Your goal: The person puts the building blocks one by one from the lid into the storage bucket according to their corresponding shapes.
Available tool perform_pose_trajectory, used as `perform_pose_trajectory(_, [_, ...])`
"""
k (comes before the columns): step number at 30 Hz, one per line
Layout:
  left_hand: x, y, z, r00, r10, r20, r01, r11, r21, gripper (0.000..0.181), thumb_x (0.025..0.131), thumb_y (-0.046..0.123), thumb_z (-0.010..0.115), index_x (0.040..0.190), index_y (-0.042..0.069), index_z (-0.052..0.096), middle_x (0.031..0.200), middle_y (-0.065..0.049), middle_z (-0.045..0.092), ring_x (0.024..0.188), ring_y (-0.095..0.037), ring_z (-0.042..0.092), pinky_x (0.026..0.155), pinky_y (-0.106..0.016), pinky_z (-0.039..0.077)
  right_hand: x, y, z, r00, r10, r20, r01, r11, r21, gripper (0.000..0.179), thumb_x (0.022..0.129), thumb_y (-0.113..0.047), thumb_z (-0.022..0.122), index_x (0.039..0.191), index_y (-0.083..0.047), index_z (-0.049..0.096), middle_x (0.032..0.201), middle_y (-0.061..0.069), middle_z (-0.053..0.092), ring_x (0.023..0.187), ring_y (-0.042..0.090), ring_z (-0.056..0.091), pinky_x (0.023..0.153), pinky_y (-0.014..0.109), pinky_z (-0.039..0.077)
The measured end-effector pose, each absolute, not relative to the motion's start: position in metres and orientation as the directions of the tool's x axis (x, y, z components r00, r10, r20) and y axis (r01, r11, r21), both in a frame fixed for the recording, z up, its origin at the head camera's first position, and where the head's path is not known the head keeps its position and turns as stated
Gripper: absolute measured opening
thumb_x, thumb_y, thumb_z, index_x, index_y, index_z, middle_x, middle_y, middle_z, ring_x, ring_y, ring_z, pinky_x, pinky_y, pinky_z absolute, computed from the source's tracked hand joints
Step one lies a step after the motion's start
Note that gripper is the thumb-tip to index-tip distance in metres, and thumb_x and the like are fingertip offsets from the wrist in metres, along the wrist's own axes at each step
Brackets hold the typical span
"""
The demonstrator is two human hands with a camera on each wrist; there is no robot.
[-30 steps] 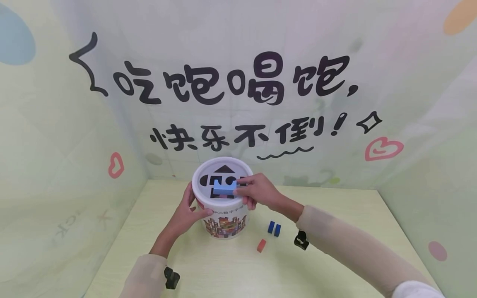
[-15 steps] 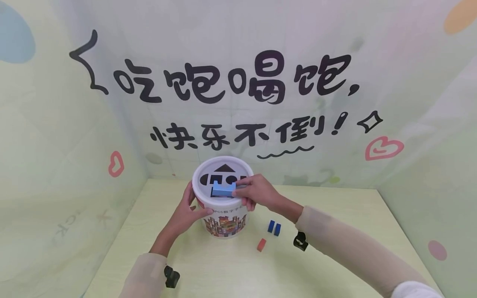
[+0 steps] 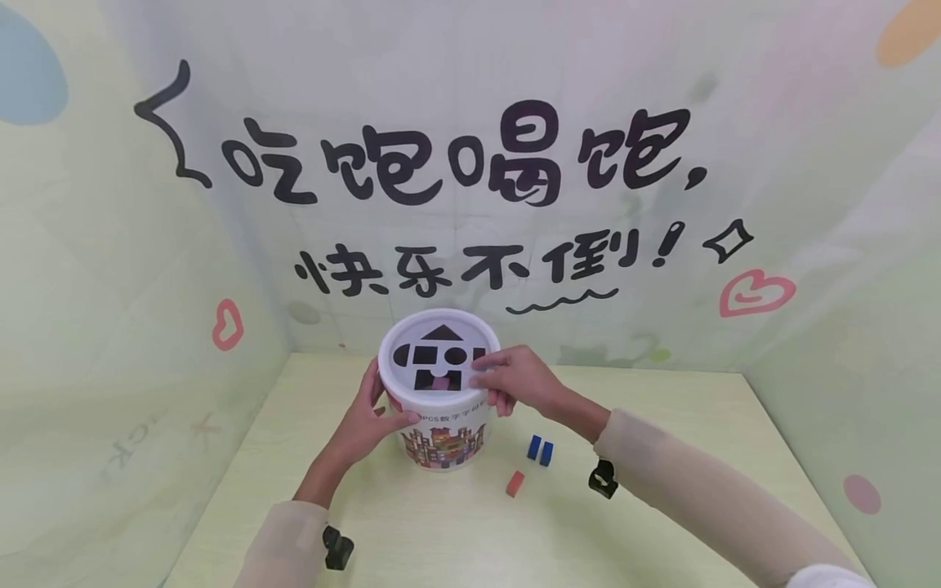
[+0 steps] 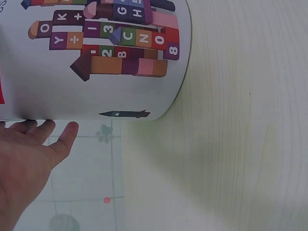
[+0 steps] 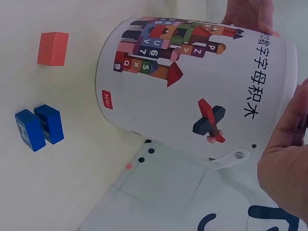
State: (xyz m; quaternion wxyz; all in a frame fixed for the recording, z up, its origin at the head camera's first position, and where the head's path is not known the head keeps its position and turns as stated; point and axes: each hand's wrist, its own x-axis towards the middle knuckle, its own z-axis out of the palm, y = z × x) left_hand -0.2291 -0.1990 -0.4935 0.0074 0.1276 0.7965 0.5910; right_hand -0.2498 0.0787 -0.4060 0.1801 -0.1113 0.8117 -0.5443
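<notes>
A white lidded bucket of building blocks [image 3: 444, 441] stands on the table, printed with a castle of lettered blocks. Its lid [image 3: 397, 384] has several shaped holes; something pink [image 3: 440, 382] shows through the bridge-shaped one. The left hand [image 3: 360, 420] rests against the bucket's left side, thumb on the front below the rim, fingers fairly straight along the wall. In the left wrist view, fingertips [image 4: 71, 129] lie close by the wall. Over the lid's right edge is the right hand [image 3: 522, 380], holding nothing, thumb and index finger extended beside the bridge-shaped hole.
Right of the bucket lie two small dark blue blocks [image 3: 540, 451] side by side, and an orange-red block [image 3: 515, 483] nearer the front. A printed cloth [image 3: 625, 327] hangs behind the table [image 3: 662, 490]. The bucket has a white handle [image 5: 231, 158].
The light blue bridge-shaped block, pinched in the right hand over the lid, has gone from sight at its matching hole. The right hand has drawn slightly right. The left hand stays put.
</notes>
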Motion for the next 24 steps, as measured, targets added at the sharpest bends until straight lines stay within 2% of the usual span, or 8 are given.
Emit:
perform_pose_trajectory(12, [-0.225, -0.2, -0.491, -0.971, 0.201, 0.127, 0.18, 0.272, 0.945, 0.102, 0.079, 0.03, 0.081, 0.153, 0.041, 0.012, 0.159, -0.001, 0.027, 0.148, -0.036, 0.018, 0.105, -0.073, 0.026, -0.251, 0.09, -0.414, -0.922, -0.356, -0.151, 0.018, 0.351, -0.936, 0.039, 0.086, -0.026, 0.074, 0.122, -0.012, 0.068, 0.063, 0.012, 0.065, 0.045, 0.016, 0.059, 0.048, 0.032, 0.056])
perform_pose_trajectory(18, [-0.226, -0.201, -0.492, -0.971, 0.205, 0.127, 0.181, 0.269, 0.946, 0.101, 0.079, 0.03, 0.081, 0.153, 0.04, 0.012, 0.16, -0.001, 0.026, 0.148, -0.035, 0.017, 0.106, -0.072, 0.024, -0.249, 0.098, -0.41, -0.929, -0.342, -0.143, 0.027, 0.324, -0.946, 0.039, 0.087, -0.024, 0.073, 0.123, -0.01, 0.067, 0.063, 0.012, 0.065, 0.045, 0.015, 0.059, 0.05, 0.031, 0.056])
perform_pose_trajectory(24, [-0.226, -0.201, -0.492, -0.97, 0.208, 0.122, 0.178, 0.279, 0.944, 0.102, 0.079, 0.032, 0.081, 0.153, 0.041, 0.011, 0.16, 0.0, 0.025, 0.148, -0.034, 0.017, 0.106, -0.071, 0.026, -0.25, 0.11, -0.413, -0.942, -0.314, -0.123, 0.022, 0.307, -0.952, 0.037, 0.089, -0.023, 0.071, 0.123, -0.009, 0.067, 0.066, 0.018, 0.065, 0.046, 0.015, 0.059, 0.051, 0.029, 0.056])
